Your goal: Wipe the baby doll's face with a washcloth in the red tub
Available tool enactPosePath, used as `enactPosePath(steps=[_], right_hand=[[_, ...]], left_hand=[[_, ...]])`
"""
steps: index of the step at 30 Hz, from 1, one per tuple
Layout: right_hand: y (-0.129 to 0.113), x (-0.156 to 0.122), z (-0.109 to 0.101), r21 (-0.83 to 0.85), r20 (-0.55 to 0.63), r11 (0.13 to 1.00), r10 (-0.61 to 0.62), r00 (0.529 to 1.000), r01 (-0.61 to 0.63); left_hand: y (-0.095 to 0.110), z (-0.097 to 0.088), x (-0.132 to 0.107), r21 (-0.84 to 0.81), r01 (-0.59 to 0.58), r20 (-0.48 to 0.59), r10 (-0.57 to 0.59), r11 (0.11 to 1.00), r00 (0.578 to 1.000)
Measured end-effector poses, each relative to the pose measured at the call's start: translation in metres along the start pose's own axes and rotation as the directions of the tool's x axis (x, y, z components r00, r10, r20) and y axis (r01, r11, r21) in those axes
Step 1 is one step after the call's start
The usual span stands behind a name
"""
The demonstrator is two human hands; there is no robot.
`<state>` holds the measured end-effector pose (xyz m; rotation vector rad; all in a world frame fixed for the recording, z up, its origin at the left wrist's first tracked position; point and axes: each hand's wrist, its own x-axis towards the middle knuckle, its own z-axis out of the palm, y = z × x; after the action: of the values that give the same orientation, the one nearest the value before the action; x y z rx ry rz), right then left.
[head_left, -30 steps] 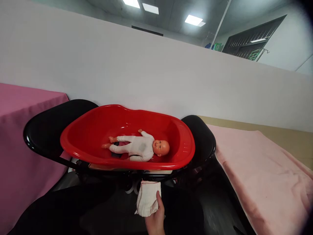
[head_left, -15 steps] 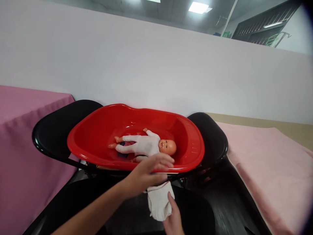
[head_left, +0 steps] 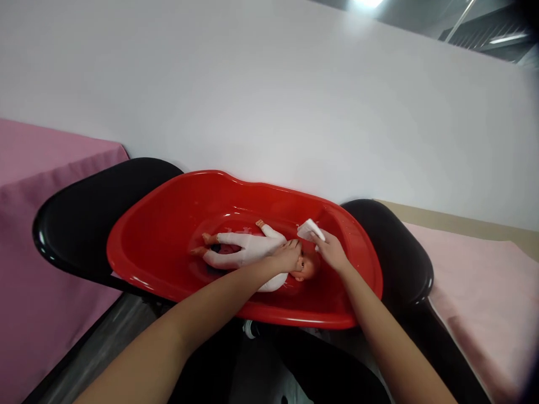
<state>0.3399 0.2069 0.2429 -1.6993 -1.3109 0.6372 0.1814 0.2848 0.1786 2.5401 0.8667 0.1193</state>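
Note:
A baby doll point(head_left: 256, 248) in a white bodysuit lies on its back in a red baby bathtub point(head_left: 160, 255), its head to the right. My left hand point(head_left: 288, 257) is closed over the doll's neck and chin, hiding part of its face. Just right of the doll's head, my right hand point(head_left: 330, 251) pinches a folded white cloth point(head_left: 310, 229) and holds it above the tub floor. The cloth appears apart from the doll.
Black chairs support or flank the tub, with one seat point(head_left: 96, 216) on the left and another point(head_left: 385, 252) on the right. A pink-covered table point(head_left: 50, 157) stands at left, a pale pink-covered surface point(head_left: 475, 280) at right. Behind rises a white wall point(head_left: 236, 95).
Both hands have reached forward into the tub. My left hand has come onto the doll's neck, and my right has carried the white cloth up beside its head. The view has tilted down.

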Motion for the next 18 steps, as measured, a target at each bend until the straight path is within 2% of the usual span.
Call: enactPosePath(steps=[2, 4, 7, 9, 13, 15, 18], right_hand=[[0.021, 0.026, 0.011, -0.079, 0.218, 0.997, 0.025, 0.976, -0.008], [0.038, 0.039, 0.016, -0.157, 0.396, 0.987, 0.081, 0.915, -0.020], [0.053, 0.044, 0.013, -0.234, 0.532, 0.972, 0.136, 0.835, -0.010], [0.057, 0.044, 0.006, -0.292, 0.545, 0.956, 0.171, 0.821, -0.005], [0.060, 0.045, -0.002, -0.480, 0.442, 0.875, 0.306, 0.843, -0.066], [0.058, 0.043, -0.001, -0.420, 0.446, 0.906, 0.263, 0.855, -0.059], [0.052, 0.041, 0.005, -0.195, 0.517, 0.981, 0.083, 0.852, 0.023]], left_hand=[[-0.008, 0.009, 0.008, -0.027, -0.002, 0.040, 0.004, 1.000, 0.999], [-0.016, 0.016, 0.011, -0.081, -0.006, 0.070, 0.011, 0.997, 0.997], [-0.025, 0.023, 0.012, -0.114, -0.022, 0.076, 0.031, 0.993, 0.997], [-0.028, 0.024, 0.012, -0.111, -0.032, 0.060, 0.039, 0.993, 0.997], [-0.032, 0.024, 0.014, -0.122, -0.018, 0.080, 0.028, 0.992, 0.996], [-0.035, 0.023, 0.015, -0.158, -0.013, 0.065, 0.024, 0.987, 0.998], [-0.039, 0.021, 0.016, -0.212, 0.009, 0.028, -0.004, 0.977, 1.000]])
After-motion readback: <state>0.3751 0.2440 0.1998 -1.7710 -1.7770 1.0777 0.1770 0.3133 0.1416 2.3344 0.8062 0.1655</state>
